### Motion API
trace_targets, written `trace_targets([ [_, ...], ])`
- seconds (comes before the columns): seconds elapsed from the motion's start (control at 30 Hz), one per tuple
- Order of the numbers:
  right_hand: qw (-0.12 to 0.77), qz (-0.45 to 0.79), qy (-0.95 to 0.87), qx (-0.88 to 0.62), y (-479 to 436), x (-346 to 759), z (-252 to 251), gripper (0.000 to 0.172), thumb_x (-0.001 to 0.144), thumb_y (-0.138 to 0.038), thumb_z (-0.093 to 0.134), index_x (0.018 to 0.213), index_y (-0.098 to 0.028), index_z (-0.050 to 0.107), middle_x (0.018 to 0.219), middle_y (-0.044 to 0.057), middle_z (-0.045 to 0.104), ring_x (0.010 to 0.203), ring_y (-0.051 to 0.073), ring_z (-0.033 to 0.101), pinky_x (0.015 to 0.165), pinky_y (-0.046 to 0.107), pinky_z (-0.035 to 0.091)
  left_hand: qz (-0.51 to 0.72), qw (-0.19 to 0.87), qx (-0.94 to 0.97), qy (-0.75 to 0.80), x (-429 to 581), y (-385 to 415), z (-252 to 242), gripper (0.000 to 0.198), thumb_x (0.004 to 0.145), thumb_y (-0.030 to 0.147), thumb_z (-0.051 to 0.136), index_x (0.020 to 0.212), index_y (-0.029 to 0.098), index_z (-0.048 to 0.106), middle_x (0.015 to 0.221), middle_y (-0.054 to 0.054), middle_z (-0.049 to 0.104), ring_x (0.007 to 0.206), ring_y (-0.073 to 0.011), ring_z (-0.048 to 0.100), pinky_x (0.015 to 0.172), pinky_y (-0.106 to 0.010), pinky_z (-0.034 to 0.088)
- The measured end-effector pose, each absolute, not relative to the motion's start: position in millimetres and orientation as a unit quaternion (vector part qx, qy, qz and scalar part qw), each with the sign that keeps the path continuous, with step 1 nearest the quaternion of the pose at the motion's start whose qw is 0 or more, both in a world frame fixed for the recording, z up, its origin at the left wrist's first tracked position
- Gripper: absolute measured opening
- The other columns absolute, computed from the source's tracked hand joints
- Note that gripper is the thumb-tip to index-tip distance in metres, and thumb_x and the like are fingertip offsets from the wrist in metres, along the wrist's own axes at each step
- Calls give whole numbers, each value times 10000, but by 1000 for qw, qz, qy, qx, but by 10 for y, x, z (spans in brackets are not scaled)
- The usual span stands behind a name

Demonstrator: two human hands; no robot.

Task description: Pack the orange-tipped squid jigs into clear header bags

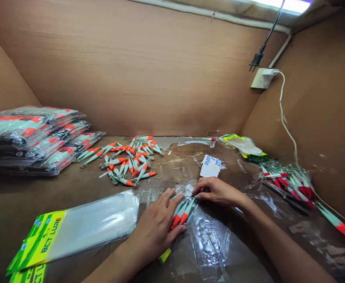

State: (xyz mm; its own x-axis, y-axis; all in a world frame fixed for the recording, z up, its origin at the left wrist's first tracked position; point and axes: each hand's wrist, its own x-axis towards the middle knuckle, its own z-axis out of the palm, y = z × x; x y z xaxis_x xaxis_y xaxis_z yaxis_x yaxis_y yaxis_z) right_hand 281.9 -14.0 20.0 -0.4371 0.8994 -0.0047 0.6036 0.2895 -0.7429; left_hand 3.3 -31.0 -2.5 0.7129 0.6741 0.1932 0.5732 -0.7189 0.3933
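Note:
My left hand (157,224) lies flat, fingers spread, pressing on a clear plastic bag (187,210) that holds several orange, white and green fishing lures. My right hand (216,191) is at the bag's far end, its fingers curled and pinching the bag's edge. A yellow-green header card corner (164,256) pokes out below my left hand. Behind, a loose pile of the same lures (131,159) with hooks lies on the brown table.
Empty bags with green "BCT LURE" headers (72,232) lie front left. Stacks of filled packs (33,137) sit far left. A paper note (210,166), yellow packets (243,145) and red-tipped lures (293,184) lie right. Cardboard walls; a socket (262,78) with cable on the right.

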Motion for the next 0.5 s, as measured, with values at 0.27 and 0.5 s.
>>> trace_targets([
  [0.27, 184, 360, -780, -478, -191, 2772, 214, 196, 861, -333, 668, 991, -211, 751, 897, 25, 715, 800, 171, 632, 724, 262, 475, 163, 166, 915, 329, 25, -322, -29, 632, 906, 448, 604, 1475, 338, 351, 1548, -93, 358, 1413, -311, 367, 1132, -516, 372],
  [0.5, 221, 361, -778, -464, -182, 2759, 202, 226, 918, -306, 593, 1062, -223, 746, 1001, 39, 744, 907, 195, 668, 832, 296, 494, 166, 182, 909, 336, 28, -328, -12, 638, 918, 460, 585, 1487, 336, 324, 1541, -90, 362, 1395, -295, 391, 1127, -506, 379],
])
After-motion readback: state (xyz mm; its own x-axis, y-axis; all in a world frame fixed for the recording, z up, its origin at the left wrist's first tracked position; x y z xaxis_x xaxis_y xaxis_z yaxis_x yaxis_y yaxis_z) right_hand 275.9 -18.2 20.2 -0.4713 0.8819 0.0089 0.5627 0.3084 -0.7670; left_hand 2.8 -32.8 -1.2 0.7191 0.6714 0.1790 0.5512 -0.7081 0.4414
